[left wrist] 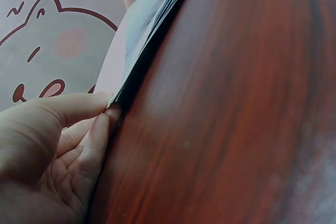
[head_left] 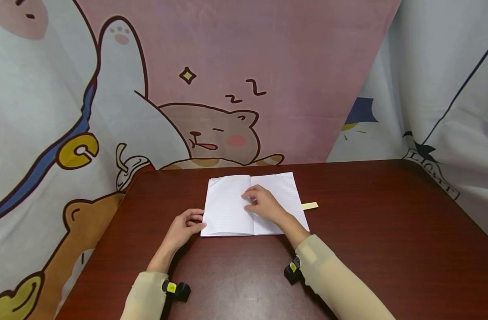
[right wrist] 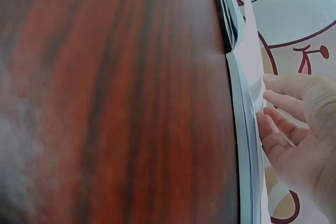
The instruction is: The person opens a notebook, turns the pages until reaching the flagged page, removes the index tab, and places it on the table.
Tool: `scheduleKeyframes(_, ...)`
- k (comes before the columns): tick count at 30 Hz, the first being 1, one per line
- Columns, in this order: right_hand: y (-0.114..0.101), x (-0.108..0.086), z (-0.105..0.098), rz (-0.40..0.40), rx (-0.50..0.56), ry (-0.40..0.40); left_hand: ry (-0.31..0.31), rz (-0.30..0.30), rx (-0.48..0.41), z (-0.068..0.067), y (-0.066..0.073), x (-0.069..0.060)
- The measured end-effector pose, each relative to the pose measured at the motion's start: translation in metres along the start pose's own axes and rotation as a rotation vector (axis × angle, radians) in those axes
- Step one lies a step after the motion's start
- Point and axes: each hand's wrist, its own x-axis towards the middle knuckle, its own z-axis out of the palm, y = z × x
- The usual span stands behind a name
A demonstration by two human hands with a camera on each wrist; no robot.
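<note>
An open notebook (head_left: 228,204) with white lined pages lies on the table. At its lower left corner my left hand (head_left: 184,229) pinches the edge, and the left wrist view shows the thumb (left wrist: 84,106) on top with fingers beneath. My right hand (head_left: 266,204) is over the pages near the middle fold, its fingers slightly bent. In the right wrist view, the fingertips (right wrist: 268,85) of that hand are at the page surface, and nothing is visibly held between them. A yellow paper tab (head_left: 310,206) sticks out from the notebook's right edge.
The dark red-brown wooden table (head_left: 388,231) extends around the notebook on all sides. Behind it hangs a cloth (head_left: 308,80) printed with cartoon animals. Small black cameras are strapped to both wrists, over light sleeves (head_left: 336,275).
</note>
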Motion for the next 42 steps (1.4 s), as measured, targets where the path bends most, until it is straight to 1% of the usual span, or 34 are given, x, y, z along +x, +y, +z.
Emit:
scheduleKeyframes(1,0.000,0.000,0.000,0.003,-0.006,-0.002,-0.002,-0.001,0.000,0.000,0.001,0.000)
scheduleKeyframes(3,0.000,0.000,0.000,0.007,-0.013,-0.006,-0.001,-0.003,-0.003,0.000,-0.002,0.002)
scheduleKeyframes(8,0.000,0.002,0.001,-0.001,-0.044,-0.025,0.017,-0.001,-0.011,0.002,-0.024,0.015)
scheduleKeyframes(10,0.000,0.003,0.002,-0.004,-0.053,-0.033,0.021,0.002,-0.012,0.002,-0.031,0.017)
scheduleKeyframes(12,-0.001,0.003,0.003,-0.003,-0.060,-0.036,0.023,0.007,-0.015,0.001,-0.035,0.019)
scheduleKeyframes(15,-0.003,0.002,0.003,0.011,-0.061,-0.043,0.022,0.012,-0.017,0.001,-0.036,0.018)
scheduleKeyframes(21,-0.003,0.002,0.004,0.013,-0.077,-0.042,0.033,0.000,-0.006,0.002,-0.035,0.018)
scheduleKeyframes(24,-0.002,0.002,0.004,0.020,-0.063,-0.039,0.031,-0.011,0.000,0.003,-0.032,0.018)
scheduleKeyframes(26,-0.001,0.002,0.003,0.028,-0.044,-0.034,0.022,-0.016,0.000,0.002,-0.026,0.015)
scheduleKeyframes(31,0.001,0.001,0.001,0.045,0.026,-0.019,-0.006,-0.014,0.001,-0.001,-0.002,0.002)
scheduleKeyframes(34,0.002,0.000,-0.001,0.053,0.063,-0.006,-0.011,-0.012,0.003,-0.002,0.006,-0.003)
scheduleKeyframes(37,0.003,-0.001,-0.002,0.052,0.085,0.006,-0.010,-0.006,0.001,-0.002,0.008,-0.004)
scheduleKeyframes(42,0.005,-0.002,-0.004,0.041,0.108,0.017,-0.003,-0.002,-0.001,-0.001,0.005,-0.002)
